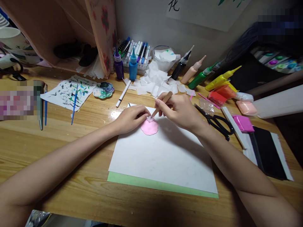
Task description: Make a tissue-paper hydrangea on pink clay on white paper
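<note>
Pink disc between two hands at the far part of a white sheet.
Left to right: a capped white marker (123,94) lies beyond the left forearm; the left hand (129,119) meets the far left edge of the pink disc (149,128), its fingers bent and close together, though whether they pinch the rim cannot be told. The disc, roughly round with no clear long axis, lies flat on the white sheet (163,160). From its far edge the wooden tool (167,97) slants up and rightward into the pinch of the right hand (181,110); the disc thus lies nearward and left of that grip, the left hand nearer. Paper scraps (156,80) border the far side, black scissors (219,123) the right; white surface extends nearward.
</note>
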`<action>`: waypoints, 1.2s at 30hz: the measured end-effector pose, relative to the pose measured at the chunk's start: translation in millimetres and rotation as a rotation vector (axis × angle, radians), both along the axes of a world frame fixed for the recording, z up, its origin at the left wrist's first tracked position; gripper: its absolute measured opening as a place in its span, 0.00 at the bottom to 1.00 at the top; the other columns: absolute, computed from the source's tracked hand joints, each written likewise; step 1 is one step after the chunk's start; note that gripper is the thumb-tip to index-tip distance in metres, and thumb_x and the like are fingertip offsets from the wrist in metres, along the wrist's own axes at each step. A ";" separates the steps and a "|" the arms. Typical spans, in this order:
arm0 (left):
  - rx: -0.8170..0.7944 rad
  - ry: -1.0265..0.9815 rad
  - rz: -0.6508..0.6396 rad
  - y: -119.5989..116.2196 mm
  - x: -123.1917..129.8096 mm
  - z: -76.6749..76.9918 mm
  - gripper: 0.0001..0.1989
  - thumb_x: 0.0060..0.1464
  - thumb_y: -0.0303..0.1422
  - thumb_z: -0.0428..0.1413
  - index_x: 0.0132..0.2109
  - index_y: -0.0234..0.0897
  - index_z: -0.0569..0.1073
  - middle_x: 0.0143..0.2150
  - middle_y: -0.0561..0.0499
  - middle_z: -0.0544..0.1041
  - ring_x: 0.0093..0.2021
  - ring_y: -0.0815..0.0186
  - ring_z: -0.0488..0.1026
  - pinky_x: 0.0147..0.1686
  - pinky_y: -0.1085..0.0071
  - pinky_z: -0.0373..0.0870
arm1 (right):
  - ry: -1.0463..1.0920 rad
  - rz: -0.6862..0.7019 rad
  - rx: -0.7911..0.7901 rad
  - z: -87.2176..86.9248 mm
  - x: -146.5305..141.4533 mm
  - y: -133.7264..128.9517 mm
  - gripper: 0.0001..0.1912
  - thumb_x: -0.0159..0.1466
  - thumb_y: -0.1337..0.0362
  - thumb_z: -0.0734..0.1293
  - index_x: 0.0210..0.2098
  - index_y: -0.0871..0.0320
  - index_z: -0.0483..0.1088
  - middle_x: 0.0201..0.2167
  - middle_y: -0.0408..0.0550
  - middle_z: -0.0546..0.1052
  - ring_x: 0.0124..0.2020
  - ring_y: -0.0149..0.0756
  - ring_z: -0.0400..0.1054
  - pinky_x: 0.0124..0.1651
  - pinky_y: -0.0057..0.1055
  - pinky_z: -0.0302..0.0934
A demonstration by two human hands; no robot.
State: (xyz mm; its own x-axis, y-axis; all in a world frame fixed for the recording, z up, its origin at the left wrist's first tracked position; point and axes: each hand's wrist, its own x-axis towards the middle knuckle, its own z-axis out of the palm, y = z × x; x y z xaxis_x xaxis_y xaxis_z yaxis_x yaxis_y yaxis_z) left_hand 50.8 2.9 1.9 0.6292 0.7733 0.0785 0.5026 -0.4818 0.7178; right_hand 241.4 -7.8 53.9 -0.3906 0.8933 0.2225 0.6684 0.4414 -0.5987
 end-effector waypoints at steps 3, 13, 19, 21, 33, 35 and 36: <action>0.008 -0.006 -0.003 0.5 -0.1 -1.1 0.10 0.60 0.32 0.47 0.40 0.36 0.73 0.39 0.51 0.77 0.39 0.66 0.71 0.38 0.70 0.63 | -0.032 0.044 0.052 -0.9 0.0 -1.8 0.17 0.67 0.61 0.58 0.25 0.59 0.69 0.23 0.47 0.75 0.22 0.31 0.65 0.28 0.28 0.54; 0.040 -0.023 -0.019 2.5 -0.9 -5.7 0.10 0.60 0.32 0.47 0.39 0.36 0.73 0.39 0.51 0.76 0.38 0.66 0.71 0.37 0.71 0.62 | -0.145 0.251 0.157 -2.5 0.4 -2.0 0.14 0.68 0.62 0.55 0.29 0.58 0.66 0.24 0.46 0.73 0.24 0.31 0.64 0.30 0.28 0.53; 0.023 -0.008 -0.007 1.5 -0.7 -3.1 0.10 0.60 0.33 0.47 0.39 0.37 0.72 0.38 0.51 0.76 0.37 0.66 0.71 0.37 0.71 0.62 | -0.063 0.113 0.082 4.0 3.0 -2.1 0.18 0.69 0.59 0.55 0.28 0.59 0.69 0.25 0.47 0.74 0.23 0.32 0.67 0.29 0.28 0.54; 0.024 -0.011 -0.008 1.3 -0.8 -3.6 0.10 0.60 0.33 0.47 0.39 0.37 0.72 0.38 0.51 0.77 0.38 0.66 0.71 0.37 0.70 0.62 | -0.068 0.109 0.072 3.0 2.3 -2.0 0.17 0.68 0.60 0.56 0.28 0.59 0.69 0.25 0.47 0.75 0.24 0.32 0.68 0.29 0.28 0.54; 0.037 -0.024 -0.025 1.5 -1.0 -4.8 0.10 0.60 0.32 0.47 0.38 0.36 0.72 0.38 0.51 0.76 0.37 0.66 0.70 0.38 0.71 0.62 | -0.105 0.194 0.079 -2.1 0.0 -2.0 0.15 0.68 0.62 0.56 0.29 0.59 0.68 0.24 0.46 0.75 0.22 0.30 0.65 0.30 0.28 0.54; 0.034 -0.013 -0.017 1.3 -0.9 -4.2 0.10 0.60 0.33 0.47 0.39 0.37 0.72 0.38 0.51 0.76 0.37 0.66 0.70 0.37 0.70 0.62 | -0.093 0.167 0.062 0.2 1.0 -1.7 0.16 0.68 0.62 0.56 0.29 0.59 0.69 0.25 0.47 0.75 0.22 0.30 0.65 0.30 0.28 0.54; 0.030 -0.007 -0.011 1.1 -0.8 -3.9 0.10 0.60 0.33 0.47 0.39 0.37 0.72 0.37 0.51 0.76 0.37 0.66 0.70 0.37 0.70 0.62 | -0.075 0.147 0.053 1.2 1.6 -1.4 0.16 0.68 0.61 0.56 0.28 0.59 0.69 0.25 0.46 0.75 0.23 0.30 0.66 0.30 0.28 0.54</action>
State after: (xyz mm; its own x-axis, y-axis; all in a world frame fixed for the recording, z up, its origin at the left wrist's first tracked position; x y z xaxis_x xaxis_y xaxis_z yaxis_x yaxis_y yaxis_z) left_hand 49.9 4.0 -2.0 0.6371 0.7634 0.1065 0.4920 -0.5091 0.7062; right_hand 243.0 -9.2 55.1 -0.5331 0.8133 0.2331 0.6362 0.5670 -0.5233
